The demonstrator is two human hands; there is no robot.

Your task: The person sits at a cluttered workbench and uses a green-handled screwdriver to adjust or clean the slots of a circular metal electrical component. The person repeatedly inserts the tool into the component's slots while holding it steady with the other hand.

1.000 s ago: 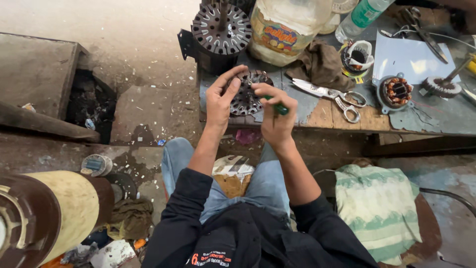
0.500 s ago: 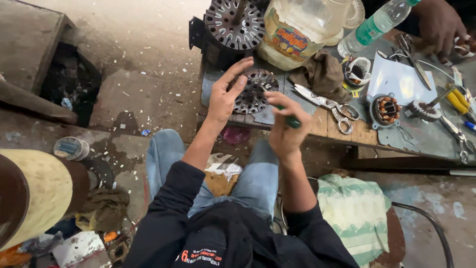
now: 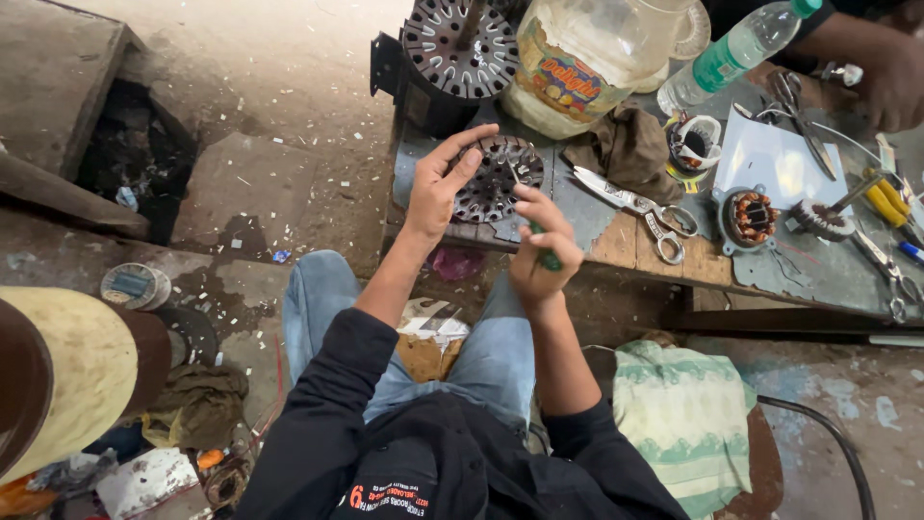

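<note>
A round slotted metal stator core (image 3: 500, 178) lies on the low workbench (image 3: 616, 241) in front of me. My left hand (image 3: 438, 188) rests on its left rim, fingers spread and curled over it. My right hand (image 3: 544, 250) grips a green-handled tool (image 3: 547, 255) whose thin tip points into the core's slots. A larger slotted metal disc (image 3: 460, 46) stands on a black block behind the core.
On the bench: a big plastic jug (image 3: 587, 58), brown rag (image 3: 626, 144), scissors (image 3: 640, 207), tape roll (image 3: 695, 144), copper-wound stator (image 3: 749, 217), white sheet, pliers, a bottle (image 3: 736, 53). Another person's hand (image 3: 890, 82) is at top right. A wire spool (image 3: 135, 286) lies on the floor at left.
The view has shifted, so the bench sits further right and lower. My right hand has dropped slightly towards me with the tool; my left hand stays on the core.
</note>
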